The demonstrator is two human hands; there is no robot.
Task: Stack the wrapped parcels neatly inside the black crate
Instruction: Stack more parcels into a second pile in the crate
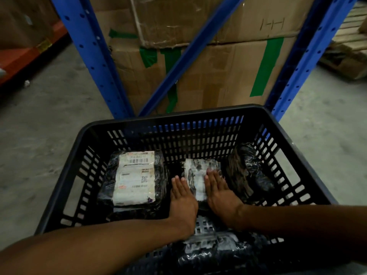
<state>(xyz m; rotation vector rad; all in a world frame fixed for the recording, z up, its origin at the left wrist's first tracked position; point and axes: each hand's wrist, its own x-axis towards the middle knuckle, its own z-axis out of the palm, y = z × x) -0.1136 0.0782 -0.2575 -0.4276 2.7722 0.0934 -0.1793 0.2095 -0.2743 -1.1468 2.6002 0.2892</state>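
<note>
The black slatted crate (178, 118) sits on the floor below me. Inside at the left lies a large parcel in black wrap with a white shipping label (135, 179). A smaller labelled parcel (198, 175) lies in the middle. My left hand (181, 197) presses flat against its left side and my right hand (218, 189) lies flat on its right side, fingers straight. A dark wrapped parcel (248, 173) leans against the right wall. Another wrapped parcel (214, 253) shows through the crate's near wall, partly hidden by my forearms.
Blue shelving uprights (93, 56) with a diagonal brace stand just behind the crate, in front of large cardboard boxes (218, 66) patched with green tape. Grey concrete floor lies on both sides. An orange shelf beam (29, 54) is far left; wooden pallets (349, 36) far right.
</note>
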